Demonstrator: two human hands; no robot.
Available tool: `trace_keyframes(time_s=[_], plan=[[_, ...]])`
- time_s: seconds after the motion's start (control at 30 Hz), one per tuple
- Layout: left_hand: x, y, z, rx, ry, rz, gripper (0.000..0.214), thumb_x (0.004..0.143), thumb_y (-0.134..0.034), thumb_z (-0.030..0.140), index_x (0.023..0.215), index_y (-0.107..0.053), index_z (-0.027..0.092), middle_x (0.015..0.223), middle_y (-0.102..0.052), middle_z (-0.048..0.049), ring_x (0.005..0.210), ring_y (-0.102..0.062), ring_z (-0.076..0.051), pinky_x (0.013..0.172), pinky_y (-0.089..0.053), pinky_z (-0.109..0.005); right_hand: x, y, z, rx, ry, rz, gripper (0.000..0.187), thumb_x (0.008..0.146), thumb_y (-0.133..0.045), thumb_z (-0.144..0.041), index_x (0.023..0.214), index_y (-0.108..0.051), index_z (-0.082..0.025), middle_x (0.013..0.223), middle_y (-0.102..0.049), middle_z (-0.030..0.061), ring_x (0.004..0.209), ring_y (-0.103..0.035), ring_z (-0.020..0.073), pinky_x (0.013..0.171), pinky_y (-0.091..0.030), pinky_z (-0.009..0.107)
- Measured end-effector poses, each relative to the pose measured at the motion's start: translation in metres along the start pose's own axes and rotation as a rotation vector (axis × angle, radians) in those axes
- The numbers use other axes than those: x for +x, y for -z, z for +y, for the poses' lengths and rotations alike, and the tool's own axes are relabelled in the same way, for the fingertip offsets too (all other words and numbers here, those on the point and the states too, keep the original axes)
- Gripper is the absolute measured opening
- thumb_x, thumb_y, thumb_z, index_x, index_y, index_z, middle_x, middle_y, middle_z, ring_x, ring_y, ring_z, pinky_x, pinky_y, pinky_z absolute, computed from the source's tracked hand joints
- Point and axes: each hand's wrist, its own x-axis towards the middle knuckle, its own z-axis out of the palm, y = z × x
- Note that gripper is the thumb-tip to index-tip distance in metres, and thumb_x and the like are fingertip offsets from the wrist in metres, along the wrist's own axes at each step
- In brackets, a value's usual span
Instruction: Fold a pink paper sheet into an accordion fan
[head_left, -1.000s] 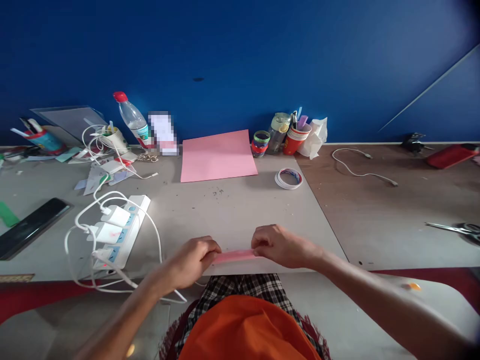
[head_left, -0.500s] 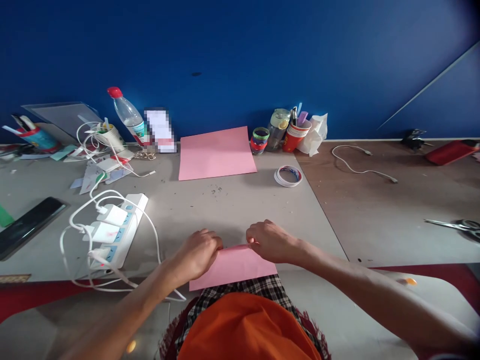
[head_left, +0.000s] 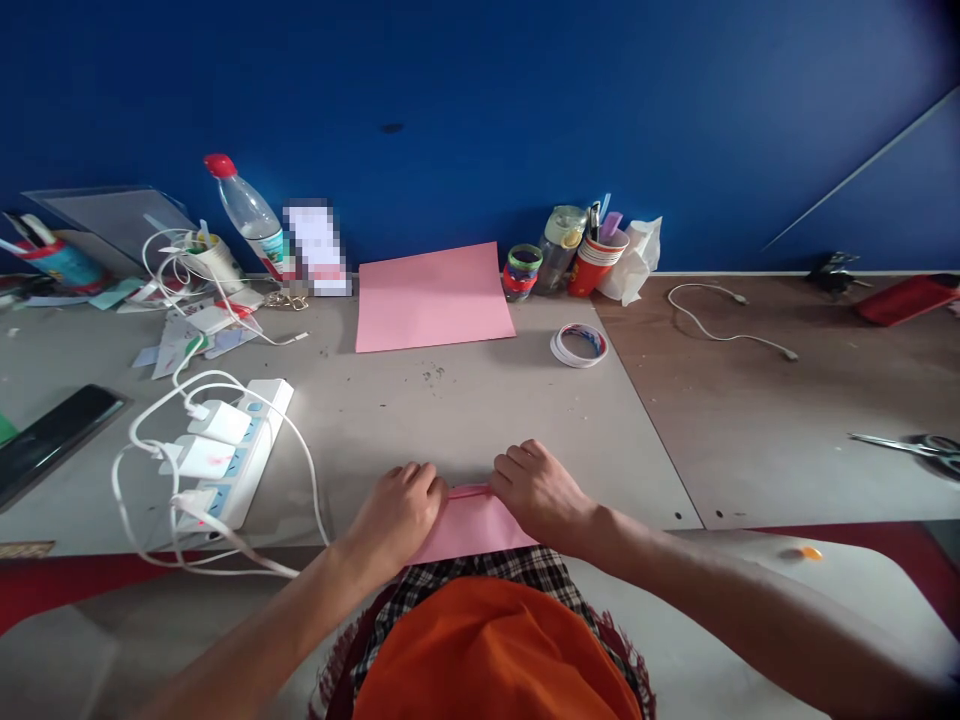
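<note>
A sheet of pink paper [head_left: 476, 528] lies at the table's front edge, its near side hanging toward my lap. Along its far edge runs a narrow folded strip. My left hand [head_left: 405, 508] is closed on the left end of that fold, fingers curled over the paper. At the right end, my right hand [head_left: 538, 492] grips the same fold with its fingers bent. Both thumbs are hidden. A second pink sheet [head_left: 435, 300] lies flat farther back, near the blue wall, touched by neither hand.
A roll of white tape [head_left: 579, 346] lies right of the far sheet. To the left is a power strip [head_left: 259, 455] with chargers and looping cables, beside a dark phone [head_left: 56, 440]. Scissors [head_left: 911, 447] lie far right. Cups and bottles line the wall.
The near sheet's front edge has drawn up toward the table, and less of the paper shows. My fingers have curled further over the fold. The view has shifted slightly.
</note>
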Motion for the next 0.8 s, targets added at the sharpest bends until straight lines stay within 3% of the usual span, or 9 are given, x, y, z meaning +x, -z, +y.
trace_keyframes(time_s=[0.27,0.57,0.8], plan=[[-0.010,-0.007,0.013,0.206,-0.046,0.237,0.019,0.081,-0.046,0.002,0.074,-0.055,0.016,0.072,-0.049,-0.0042,0.069,-0.048,-0.019,0.060,-0.040,-0.033,-0.008,-0.008,-0.006,-0.033,0.033,0.121,0.014,0.084,-0.050,-0.010,0.073,-0.055,-0.017,0.073,-0.051,0.0047,0.071,-0.042,0.0177,0.069,-0.026,0.033],[-0.015,-0.002,0.018,0.266,-0.069,0.200,0.015,0.080,-0.048,0.004,0.080,-0.056,0.017,0.077,-0.050,-0.0041,0.071,-0.045,-0.019,0.064,-0.037,-0.034,-0.015,-0.003,-0.012,-0.052,0.073,0.077,0.011,0.082,-0.051,-0.009,0.075,-0.055,-0.017,0.076,-0.051,0.0052,0.073,-0.042,0.0187,0.070,-0.026,0.034],[-0.017,-0.010,0.014,0.199,-0.096,0.211,0.013,0.082,-0.049,0.006,0.082,-0.055,0.017,0.076,-0.049,-0.0043,0.070,-0.044,-0.019,0.062,-0.035,-0.034,-0.015,-0.007,-0.012,-0.059,0.088,0.103,0.011,0.083,-0.051,-0.010,0.075,-0.054,-0.017,0.075,-0.051,0.0050,0.073,-0.042,0.0188,0.069,-0.027,0.034]])
